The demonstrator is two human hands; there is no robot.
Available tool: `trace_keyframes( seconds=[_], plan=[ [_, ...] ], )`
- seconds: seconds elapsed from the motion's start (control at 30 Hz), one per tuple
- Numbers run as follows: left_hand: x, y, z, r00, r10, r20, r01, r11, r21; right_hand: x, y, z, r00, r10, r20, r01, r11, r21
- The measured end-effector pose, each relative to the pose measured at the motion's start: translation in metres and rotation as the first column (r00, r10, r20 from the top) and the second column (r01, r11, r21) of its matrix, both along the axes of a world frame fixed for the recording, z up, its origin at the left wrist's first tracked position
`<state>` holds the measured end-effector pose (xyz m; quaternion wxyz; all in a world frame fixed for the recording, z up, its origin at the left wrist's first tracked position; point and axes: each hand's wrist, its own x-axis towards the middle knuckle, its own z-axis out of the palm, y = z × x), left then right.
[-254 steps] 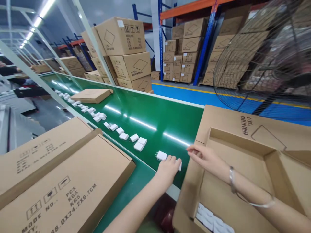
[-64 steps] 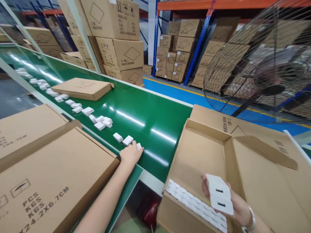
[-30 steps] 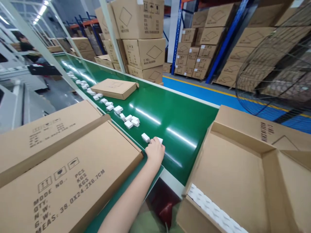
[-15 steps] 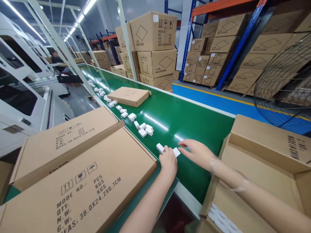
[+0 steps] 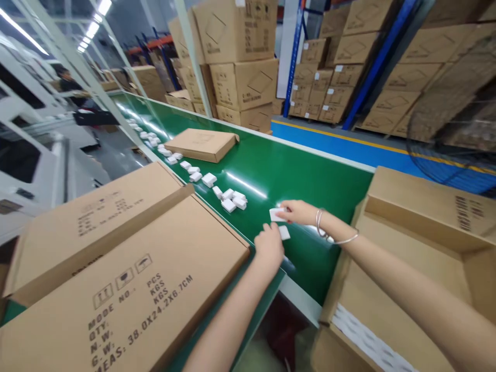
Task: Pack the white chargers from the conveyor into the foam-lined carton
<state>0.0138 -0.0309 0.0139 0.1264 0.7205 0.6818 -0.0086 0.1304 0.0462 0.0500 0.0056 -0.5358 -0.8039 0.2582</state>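
Over the green belt [image 5: 318,178], the right hand [image 5: 300,212] pinches a white charger [image 5: 276,215] by its end, the left hand [image 5: 270,244] another charger [image 5: 285,233].

wht blk1 [image 5: 276,214] in R hand [image 5: 300,212] | wht blk2 [image 5: 285,233] at L hand [image 5: 269,245]

Blurry fan [image 5: 445,129], open carton [image 5: 411,240] partly off-frame

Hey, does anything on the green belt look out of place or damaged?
A flat carton sits skewed to the green belt's run, beside loose white plugs lying at mixed angles. I can't make out any damage.
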Motion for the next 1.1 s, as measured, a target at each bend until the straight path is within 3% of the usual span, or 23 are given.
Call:
trace_keyframes(
  seconds=[0.1,0.2,0.37,0.57,0.7,0.87,1.1],
  plan=[
    [0.000,0.003,0.018,0.997,-0.013,-0.081,0.013,1.000,0.001,0.034,-0.011,-0.003,0.997,-0.079,0.023,0.080,0.996,-0.046],
    [0.013,0.011,0.027,0.982,-0.089,-0.167,0.075,0.993,-0.088,0.042,-0.028,-0.018,0.996,-0.091,0.026,0.094,0.986,-0.134],
    [0.021,0.019,0.011,0.975,-0.207,-0.084,0.187,0.963,-0.194,0.041,-0.047,-0.040,0.997,0.006,-0.083,-0.028,0.966,-0.259],
    [-0.010,0.010,-0.008,0.967,-0.239,0.093,0.253,0.948,-0.194,0.047,-0.064,-0.040,0.999,0.031,-0.025,-0.031,0.999,-0.017],
    [-0.008,0.001,-0.010,0.983,-0.180,-0.038,0.173,0.973,-0.152,0.026,-0.077,-0.042,0.998,0.049,0.046,-0.053,0.995,0.085],
    [0.000,-0.003,-0.015,0.981,-0.177,-0.080,0.168,0.979,-0.114,0.016,-0.081,-0.051,0.996,0.075,0.050,-0.081,0.989,0.124],
    [-0.003,-0.004,-0.017,0.987,-0.147,-0.067,0.143,0.987,-0.067,0.027,-0.085,-0.049,0.983,0.066,-0.170,-0.050,0.994,0.093]
  ],
)
